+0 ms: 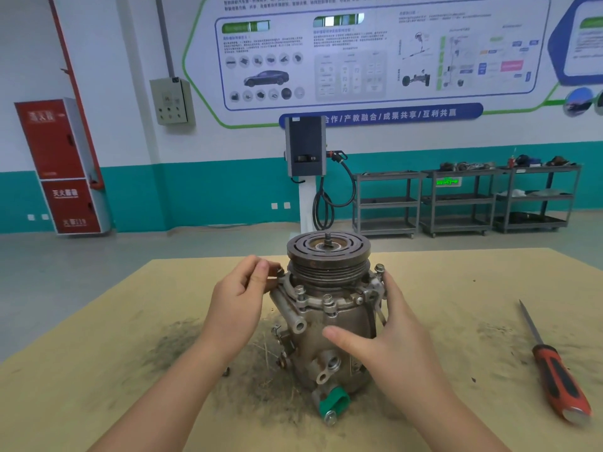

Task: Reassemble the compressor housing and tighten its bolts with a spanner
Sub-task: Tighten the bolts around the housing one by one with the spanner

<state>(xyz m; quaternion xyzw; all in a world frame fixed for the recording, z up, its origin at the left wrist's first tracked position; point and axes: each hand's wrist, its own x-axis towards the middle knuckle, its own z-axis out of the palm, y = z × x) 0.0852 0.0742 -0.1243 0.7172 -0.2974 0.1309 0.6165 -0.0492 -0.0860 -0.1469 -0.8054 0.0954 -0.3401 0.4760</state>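
The grimy grey cast-metal compressor [329,324] stands upright on the tan board tabletop [130,321], its dark grooved pulley [328,252] on top and the housing flange already seated, with several washered bolts [328,301] standing in their holes. They look only hand-started, so the tightening is probably still ahead, and no spanner shows. The left hand [238,298] pinches a bolt [280,271] at the flange's left edge between thumb and fingertips. The right hand [385,334] lies open against the body's right side, thumb across the front, steadying it. A red-handled screwdriver [551,367] lies well apart on the right.
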